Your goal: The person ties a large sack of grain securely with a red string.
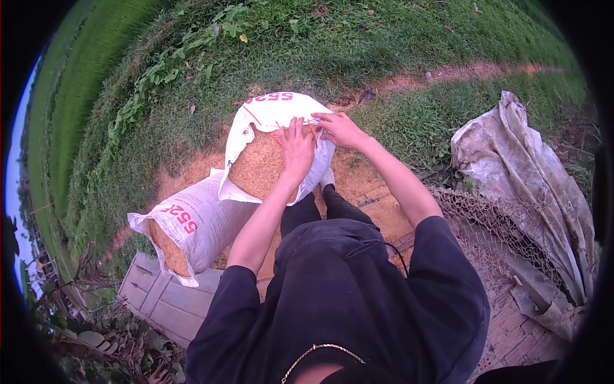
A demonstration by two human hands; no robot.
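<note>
Grass bank. L hand [297,150] flat, open on grain [256,169]; R hand [342,130] pinches sack [268,109] rim beside it.

The open sack [268,128] is standing at the centre of the frame, and both hands are crowding the upper right of its mouth. The left hand [297,150] is lying on the grain [256,168]. The right hand [342,130] is pinching the rim just beside it, leaving hardly any gap between them. A second sack [198,224] is leaning against the first at the lower left, blocking that side. Grass [384,45] is lying open across the top of the frame, giving free passage there. At the right, wire mesh [486,217] and a crumpled tarp [531,173] are cluttering the ground, well apart from the sacks. A wooden board [166,301] is lying low at the lower left.
</note>
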